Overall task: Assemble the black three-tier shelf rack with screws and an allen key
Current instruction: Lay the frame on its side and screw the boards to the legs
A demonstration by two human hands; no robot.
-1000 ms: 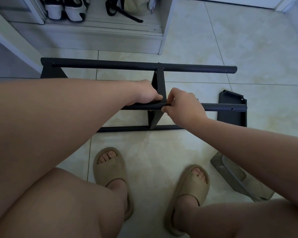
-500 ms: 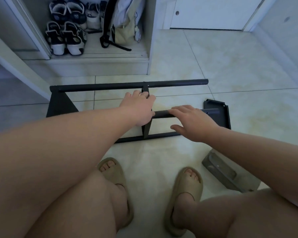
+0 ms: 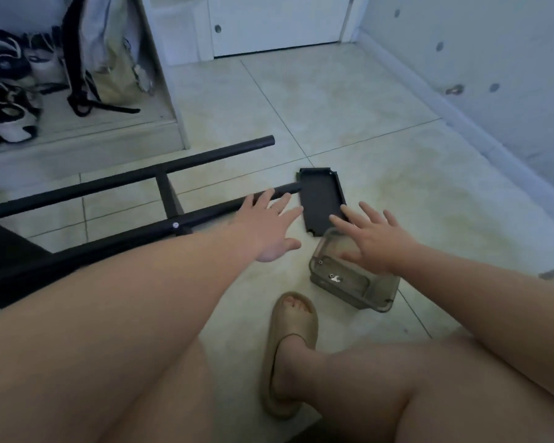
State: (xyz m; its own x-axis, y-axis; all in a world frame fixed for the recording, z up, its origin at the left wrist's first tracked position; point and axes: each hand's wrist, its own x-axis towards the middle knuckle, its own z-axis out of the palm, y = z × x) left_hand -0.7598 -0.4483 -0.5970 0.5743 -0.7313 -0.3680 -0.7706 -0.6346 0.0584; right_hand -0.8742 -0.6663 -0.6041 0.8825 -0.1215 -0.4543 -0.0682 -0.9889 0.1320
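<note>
Shoes and bag in cabinet, upper left; white door behind; tan sandal on tiled floor.

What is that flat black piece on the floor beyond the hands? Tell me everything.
The black panel is a matte rectangle with a raised rim and notched corners. It lies flat, hollow side up, on the tiled floor. A black tube ends at its far left corner. The right hand spreads over its near right corner; the clear box sits at its near end. Whether either touches it is unclear.
</note>
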